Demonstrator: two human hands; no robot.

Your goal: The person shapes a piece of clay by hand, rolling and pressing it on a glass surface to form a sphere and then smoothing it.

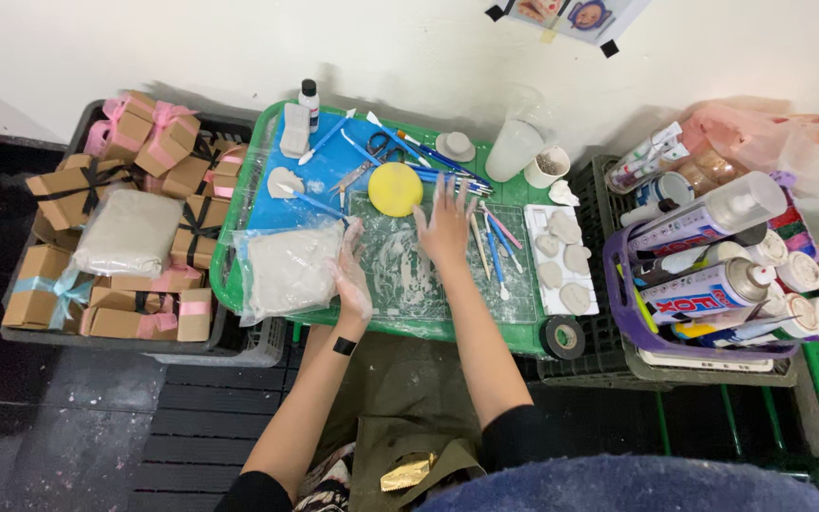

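My left hand point(352, 268), dusted white, rests on the edge of a clear plastic bag holding a grey clay slab point(286, 269) on the green tray point(239, 294). Flat on a clay-smeared clear work mat point(400, 275) lies my right hand point(445, 226), fingers spread, just below a round yellow sponge point(395, 189). Neither hand holds anything. Blue and white modelling tools point(493, 248) lie right of the right hand. Scissors point(378, 152) and more tools sit at the tray's back.
A white board with several small clay shapes point(561, 258) lies on the tray's right. A black tape roll point(563, 337) sits at the front right corner. Left is a crate of ribboned brown boxes point(168, 137). Right is a purple basket of spray cans point(713, 284). Two cups point(528, 156) stand at the back.
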